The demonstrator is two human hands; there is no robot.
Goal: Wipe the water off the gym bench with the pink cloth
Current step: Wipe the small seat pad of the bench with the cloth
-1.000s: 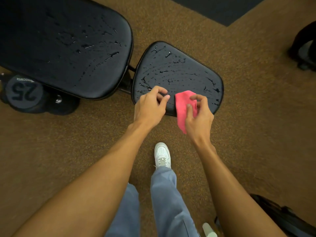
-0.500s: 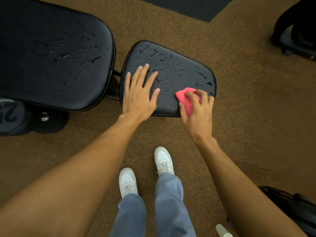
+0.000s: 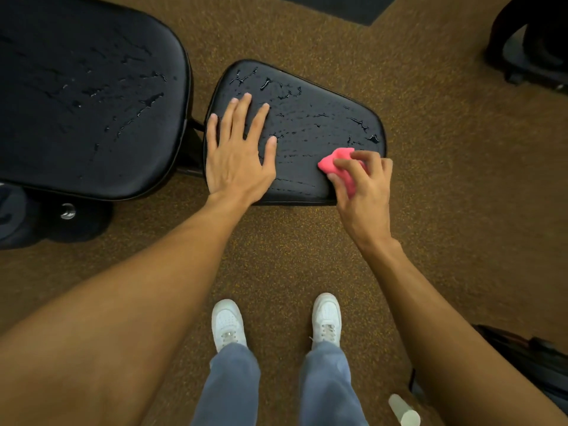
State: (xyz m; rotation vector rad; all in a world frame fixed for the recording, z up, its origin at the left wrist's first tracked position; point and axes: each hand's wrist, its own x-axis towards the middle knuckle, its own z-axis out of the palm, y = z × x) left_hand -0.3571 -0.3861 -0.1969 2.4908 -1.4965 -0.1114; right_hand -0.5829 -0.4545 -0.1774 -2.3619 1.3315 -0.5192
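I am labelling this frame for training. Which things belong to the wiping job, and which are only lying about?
Job: pink cloth, bunched in the right hand; wet seat pad, under the flat left hand; wet back pad.
Lying about: dumbbell partly under the back pad; white container at the bottom edge; black bag at lower right.

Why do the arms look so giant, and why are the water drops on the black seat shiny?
Head view: the wide lens swells whatever is near it, so the arms bulge toward the bottom edge. Head view again: the drops on the seat glint by bouncing light back at the camera; the corners look dimmer.
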